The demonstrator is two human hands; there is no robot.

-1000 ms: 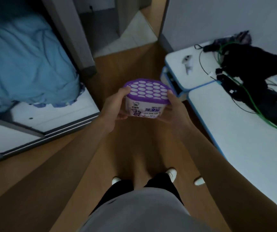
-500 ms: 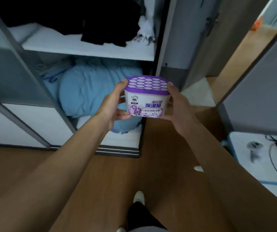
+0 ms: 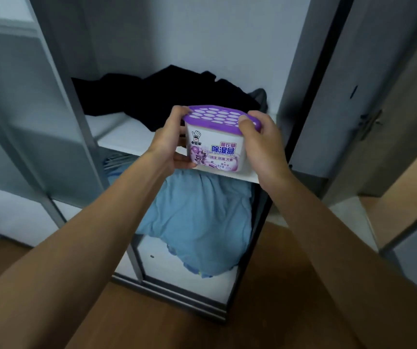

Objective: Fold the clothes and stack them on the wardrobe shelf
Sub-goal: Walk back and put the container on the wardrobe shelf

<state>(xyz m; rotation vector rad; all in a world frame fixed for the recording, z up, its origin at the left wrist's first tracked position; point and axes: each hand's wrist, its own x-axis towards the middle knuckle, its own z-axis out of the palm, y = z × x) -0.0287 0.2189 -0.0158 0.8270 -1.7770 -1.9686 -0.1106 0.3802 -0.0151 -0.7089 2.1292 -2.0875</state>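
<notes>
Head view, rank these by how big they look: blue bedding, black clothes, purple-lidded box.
1. blue bedding, largest.
2. black clothes, partly hidden behind the box.
3. purple-lidded box, smallest, although it is nearest the camera, which enlarges it.

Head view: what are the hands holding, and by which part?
The dehumidifier box, held between the left hand on its left side and the right hand on its right side, with the right thumb on the edge of the purple lid.
</notes>
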